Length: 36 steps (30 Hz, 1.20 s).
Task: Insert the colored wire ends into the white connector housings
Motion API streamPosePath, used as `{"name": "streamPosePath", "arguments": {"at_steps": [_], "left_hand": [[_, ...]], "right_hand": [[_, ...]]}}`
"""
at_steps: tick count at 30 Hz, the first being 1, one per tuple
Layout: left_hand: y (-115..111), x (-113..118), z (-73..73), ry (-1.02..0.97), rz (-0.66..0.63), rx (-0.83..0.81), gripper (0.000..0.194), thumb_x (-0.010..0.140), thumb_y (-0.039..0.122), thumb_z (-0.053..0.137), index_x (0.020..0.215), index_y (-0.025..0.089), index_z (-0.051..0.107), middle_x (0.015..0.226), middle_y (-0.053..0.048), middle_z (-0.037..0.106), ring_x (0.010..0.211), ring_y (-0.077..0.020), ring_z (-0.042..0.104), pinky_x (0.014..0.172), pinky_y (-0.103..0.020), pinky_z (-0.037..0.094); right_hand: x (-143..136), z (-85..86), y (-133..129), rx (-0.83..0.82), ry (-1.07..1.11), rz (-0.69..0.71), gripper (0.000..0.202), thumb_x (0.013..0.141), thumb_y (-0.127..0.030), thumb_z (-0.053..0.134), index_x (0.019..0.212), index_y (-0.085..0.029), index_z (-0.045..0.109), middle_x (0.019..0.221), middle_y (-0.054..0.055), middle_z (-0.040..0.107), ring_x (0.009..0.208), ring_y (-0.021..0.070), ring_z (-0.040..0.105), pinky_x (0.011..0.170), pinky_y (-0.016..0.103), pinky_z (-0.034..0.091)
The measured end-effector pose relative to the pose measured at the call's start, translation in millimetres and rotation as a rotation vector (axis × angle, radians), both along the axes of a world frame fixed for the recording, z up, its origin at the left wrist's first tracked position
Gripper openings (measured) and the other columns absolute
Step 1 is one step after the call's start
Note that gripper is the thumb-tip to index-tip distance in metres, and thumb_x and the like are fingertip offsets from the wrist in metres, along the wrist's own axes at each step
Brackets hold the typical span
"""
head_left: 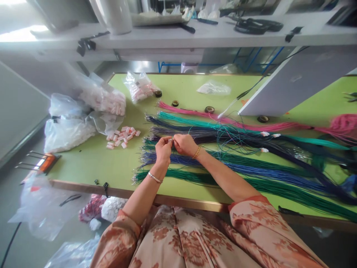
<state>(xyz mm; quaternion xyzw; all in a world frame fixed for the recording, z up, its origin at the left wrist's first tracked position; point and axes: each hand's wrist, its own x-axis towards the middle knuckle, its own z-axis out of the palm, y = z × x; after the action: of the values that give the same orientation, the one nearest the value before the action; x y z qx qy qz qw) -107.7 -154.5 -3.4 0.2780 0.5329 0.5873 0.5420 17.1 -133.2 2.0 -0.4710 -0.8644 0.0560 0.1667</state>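
My left hand (164, 149) and my right hand (184, 144) meet over the wire bundles, fingertips almost touching. A small pale piece, too tiny to make out, shows between the fingers of my left hand. My right hand is closed, and what it grips is hidden. Beneath and around them lie long bundles of pink wires (189, 111), teal wires (181, 120), dark blue wires (170, 123), blue wires (245, 169) and green wires (290, 190), their metal-tipped ends toward the left. Left of my hands sits a loose pile of white and orange connectors (122, 137).
Plastic bags of connectors (141, 86) and clear bags (67, 130) stand at the left. Several black tape rolls (209, 109) lie behind the wires. A shelf (167, 39) holding scissors (256, 26) crosses above the green table (92, 163). A slanted panel (290, 85) rises at the right.
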Motion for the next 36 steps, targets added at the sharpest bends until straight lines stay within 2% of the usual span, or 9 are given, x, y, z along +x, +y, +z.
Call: {"name": "streamPosePath", "arguments": {"at_steps": [6,12,17,20,25,28,30,36], "left_hand": [[12.1,-1.7,6.3,-0.043,-0.051,0.015,0.020,0.061,0.019,0.075,0.078,0.013,0.066,0.063,0.001,0.060,0.059,-0.0082,0.049,0.063,-0.025,0.039],[17.4,-1.4,1.3,-0.017,-0.031,-0.016,0.021,0.059,0.020,0.075,0.076,0.014,0.065,0.064,0.001,0.059,0.059,-0.0082,0.048,0.061,-0.025,0.037],[19.2,-5.4,-0.7,-0.061,-0.090,0.046,0.023,0.061,0.023,0.077,0.080,0.014,0.067,0.066,0.000,0.059,0.061,-0.0082,0.048,0.063,-0.026,0.037],[18.5,-6.9,-1.7,-0.125,-0.106,0.058,0.021,0.062,0.022,0.076,0.080,0.014,0.068,0.068,0.000,0.060,0.061,-0.0076,0.048,0.063,-0.025,0.037],[15.7,-8.9,-1.1,-0.151,-0.099,0.060,0.021,0.062,0.020,0.075,0.081,0.014,0.068,0.069,0.000,0.061,0.062,-0.0078,0.049,0.063,-0.024,0.037],[13.9,-10.4,1.2,-0.125,-0.074,0.049,0.020,0.062,0.021,0.075,0.080,0.014,0.069,0.067,0.001,0.059,0.061,-0.0075,0.047,0.062,-0.024,0.037],[12.1,-9.9,2.7,-0.111,-0.064,0.042,0.019,0.063,0.020,0.074,0.079,0.014,0.068,0.064,0.002,0.058,0.059,-0.0074,0.046,0.062,-0.024,0.036],[6.8,-3.7,3.8,-0.002,-0.033,0.025,0.017,0.062,0.020,0.075,0.077,0.015,0.068,0.067,0.000,0.060,0.064,-0.0096,0.050,0.064,-0.025,0.038]], "right_hand": [[4.7,0.1,8.0,0.048,0.189,-0.009,0.021,0.093,-0.023,0.040,0.083,-0.017,0.057,0.082,0.009,0.068,0.073,0.0173,0.058,0.066,0.027,0.034],[0.5,-2.0,11.3,0.010,0.257,-0.036,0.017,0.089,-0.020,0.043,0.077,-0.018,0.055,0.076,0.008,0.066,0.066,0.0166,0.055,0.063,0.028,0.034],[2.8,2.7,13.2,-0.084,0.471,-0.034,0.012,0.086,-0.022,0.047,0.078,-0.018,0.055,0.071,0.003,0.064,0.061,0.0132,0.052,0.062,0.024,0.037],[3.9,5.2,13.6,-0.120,0.524,-0.012,0.011,0.084,-0.024,0.049,0.076,-0.019,0.055,0.070,0.002,0.062,0.060,0.0123,0.051,0.061,0.024,0.038],[2.4,-0.1,11.1,-0.177,0.632,-0.035,0.014,0.085,-0.029,0.049,0.078,-0.018,0.056,0.066,0.000,0.060,0.056,0.0108,0.048,0.056,0.023,0.037],[1.5,-1.9,10.8,-0.210,0.613,-0.013,0.017,0.086,-0.031,0.049,0.081,-0.017,0.057,0.066,0.000,0.061,0.055,0.0110,0.048,0.056,0.023,0.037],[-0.2,-2.6,11.1,-0.177,0.553,-0.015,0.017,0.086,-0.030,0.048,0.080,-0.018,0.057,0.067,0.001,0.062,0.056,0.0119,0.049,0.058,0.024,0.038],[-6.8,-8.5,6.5,-0.074,0.376,-0.111,0.012,0.082,-0.022,0.046,0.074,-0.019,0.054,0.067,0.004,0.062,0.060,0.0145,0.051,0.061,0.026,0.036]]}}
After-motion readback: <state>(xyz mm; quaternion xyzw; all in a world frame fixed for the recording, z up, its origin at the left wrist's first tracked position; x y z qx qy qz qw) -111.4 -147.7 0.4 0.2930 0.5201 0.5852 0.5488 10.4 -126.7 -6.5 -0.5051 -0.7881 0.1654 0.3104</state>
